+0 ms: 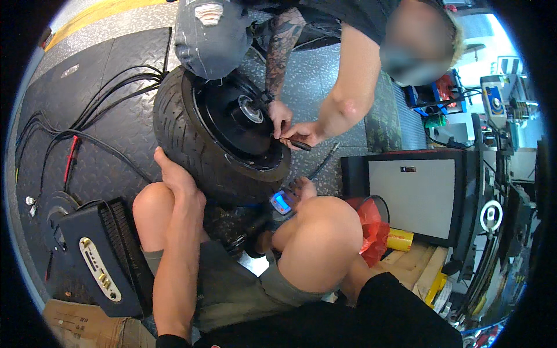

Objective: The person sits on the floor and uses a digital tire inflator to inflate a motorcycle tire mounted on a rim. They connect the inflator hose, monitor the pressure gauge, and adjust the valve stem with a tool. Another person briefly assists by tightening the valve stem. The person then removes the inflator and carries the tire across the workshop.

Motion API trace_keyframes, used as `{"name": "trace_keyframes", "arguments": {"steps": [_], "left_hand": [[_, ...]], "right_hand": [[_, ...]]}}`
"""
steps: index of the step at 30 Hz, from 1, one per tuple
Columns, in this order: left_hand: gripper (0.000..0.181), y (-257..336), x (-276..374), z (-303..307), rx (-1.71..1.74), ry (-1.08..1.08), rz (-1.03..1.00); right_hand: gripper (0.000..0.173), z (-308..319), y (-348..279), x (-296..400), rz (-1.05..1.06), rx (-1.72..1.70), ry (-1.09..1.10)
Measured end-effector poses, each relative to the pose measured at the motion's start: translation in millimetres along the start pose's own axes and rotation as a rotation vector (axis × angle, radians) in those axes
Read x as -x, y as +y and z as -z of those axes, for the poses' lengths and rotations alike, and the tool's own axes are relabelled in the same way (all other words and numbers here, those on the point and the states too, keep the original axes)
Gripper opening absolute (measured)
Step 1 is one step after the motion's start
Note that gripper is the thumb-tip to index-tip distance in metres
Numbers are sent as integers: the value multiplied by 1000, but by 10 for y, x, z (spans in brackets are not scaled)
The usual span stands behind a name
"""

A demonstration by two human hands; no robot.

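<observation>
A fat black tyre [182, 126] on a black wheel with a hub [250, 108] stands tilted before me. My left hand [176, 174] rests against its tread at the near left, holding nothing else. Low at the right, the fingers of my right hand [307, 189] are around the edge of a digital tyre gauge [280, 202] with a lit blue screen; my knee hides part of this grip. A black hose [324, 161] with a metal end runs out beyond that hand. At the rim, a co-worker's two hands [289, 126] work a thin tool with a dark handle [300, 144].
Black cables [109, 91] cross the dark tread-plate mat [56, 100] at left. Nearer stand a black amplifier-like box [93, 265] and a cardboard box [82, 324]. On the right are a large black-framed cabinet [411, 195], a red plastic bag [374, 232] and a yellow roll [399, 240].
</observation>
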State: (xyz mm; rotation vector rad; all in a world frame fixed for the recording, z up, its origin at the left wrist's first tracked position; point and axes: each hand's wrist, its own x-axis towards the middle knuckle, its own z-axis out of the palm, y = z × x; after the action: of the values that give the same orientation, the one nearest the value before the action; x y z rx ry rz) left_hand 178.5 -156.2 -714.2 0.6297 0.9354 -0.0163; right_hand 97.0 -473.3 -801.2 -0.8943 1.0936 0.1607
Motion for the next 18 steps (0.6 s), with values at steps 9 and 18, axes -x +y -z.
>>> {"name": "trace_keyframes", "arguments": {"steps": [9, 18], "left_hand": [[84, -35, -126, 156, -11, 67, 72], [79, -73, -93, 100, -93, 149, 30]], "right_hand": [[22, 266, -915, -1169, 1000, 836, -380], [19, -20, -1288, -1343, -219, 207, 235]]}}
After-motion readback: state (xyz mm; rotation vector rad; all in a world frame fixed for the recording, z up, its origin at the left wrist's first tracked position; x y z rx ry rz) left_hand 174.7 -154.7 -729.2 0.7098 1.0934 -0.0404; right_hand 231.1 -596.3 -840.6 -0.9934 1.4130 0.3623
